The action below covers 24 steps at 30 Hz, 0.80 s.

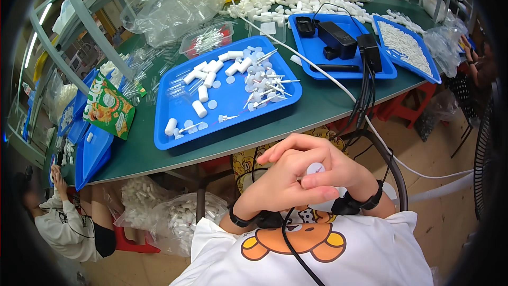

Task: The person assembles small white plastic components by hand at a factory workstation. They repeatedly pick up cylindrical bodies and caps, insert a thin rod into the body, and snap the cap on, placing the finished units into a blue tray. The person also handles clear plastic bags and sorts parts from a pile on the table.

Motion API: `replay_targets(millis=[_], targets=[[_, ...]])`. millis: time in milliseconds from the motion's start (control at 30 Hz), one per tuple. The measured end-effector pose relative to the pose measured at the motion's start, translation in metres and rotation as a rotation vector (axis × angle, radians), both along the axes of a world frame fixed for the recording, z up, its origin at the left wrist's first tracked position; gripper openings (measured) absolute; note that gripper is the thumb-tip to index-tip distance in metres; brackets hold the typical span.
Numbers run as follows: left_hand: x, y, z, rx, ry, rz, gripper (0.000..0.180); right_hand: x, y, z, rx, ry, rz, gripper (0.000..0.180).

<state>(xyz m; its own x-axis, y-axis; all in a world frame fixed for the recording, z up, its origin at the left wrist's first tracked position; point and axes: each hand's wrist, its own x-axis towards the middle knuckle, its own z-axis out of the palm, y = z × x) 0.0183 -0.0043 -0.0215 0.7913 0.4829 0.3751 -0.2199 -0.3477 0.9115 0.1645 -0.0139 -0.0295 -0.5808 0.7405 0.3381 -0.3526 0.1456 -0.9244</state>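
Observation:
My two hands are clasped together in front of my chest, below the table's near edge. A small white round piece (pixel 315 168) with a dark mark shows between the fingers. My left hand (pixel 283 182) is closed on it, with the fingers pointing right. Folded over the top is my right hand (pixel 323 151), its fingers bent toward the left; what they grip is hidden. Beyond the hands, a blue tray (pixel 227 127) holds white cylinders (pixel 199 108), translucent discs (pixel 212 104), clear tubes (pixel 182 87) and a heap of white thin-stemmed pieces (pixel 264 87).
A second blue tray (pixel 389 71) carries black devices (pixel 337 39) and cables. White sticks (pixel 405 47) fill another tray. A green snack bag (pixel 109 107) stands left. White cylinders (pixel 296 5) are piled behind. A white cable (pixel 317 69) crosses the table. Another person (pixel 69 228) sits left.

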Motion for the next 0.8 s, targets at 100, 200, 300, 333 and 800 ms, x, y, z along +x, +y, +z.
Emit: replay_targets(millis=[100, 200, 300, 333, 800], targets=[[0.001, 0.001, -0.001, 0.03, -0.004, 0.007, 0.022, -0.005, 0.0, -0.004, -0.051, 0.002, 0.0, 0.044], [0.002, 0.001, -0.001, 0.052, -0.011, 0.016, 0.021, -0.005, 0.0, -0.003, -0.142, 0.025, 0.038, 0.044], [0.001, 0.003, -0.001, 0.079, -0.02, 0.034, 0.02, -0.005, -0.001, 0.0, -0.121, 0.014, 0.041, 0.044], [0.001, 0.003, -0.002, 0.091, -0.023, 0.04, 0.02, -0.006, -0.002, 0.001, -0.122, -0.009, 0.012, 0.048], [0.001, 0.014, -0.009, 0.023, -0.079, 0.081, 0.039, -0.007, -0.008, 0.003, -0.255, 0.01, -0.101, 0.066]])
